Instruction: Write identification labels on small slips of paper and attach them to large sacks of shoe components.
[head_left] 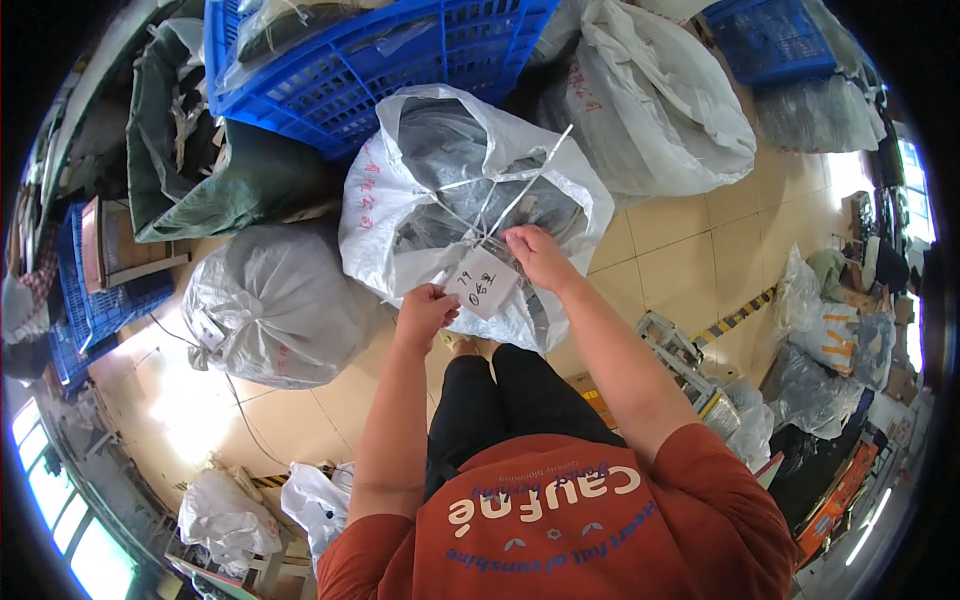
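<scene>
A white woven sack (365, 215) with red markings stands before me, its mouth drawn together by pale tie strings (520, 195). Through the gaps between them, clear plastic wrapping with grey contents (435, 135) shows. A white card tag (483, 284) with black handwriting lies over the near side of the sack, just below where the strings meet. My left hand (427, 314) is closed at the tag's left edge, pinching it. Beside the string junction, at the tag's upper right, my right hand (543, 260) has its fingers curled together; what they pinch is hidden.
Blue plastic crates (340, 75) stand behind the sack. A tied whitish sack (275, 300) sits to the left, a green bag (200, 200) beyond it, and another large white sack (660, 100) at the far right. A metal-framed cart (670, 345) is on the tiled floor at right.
</scene>
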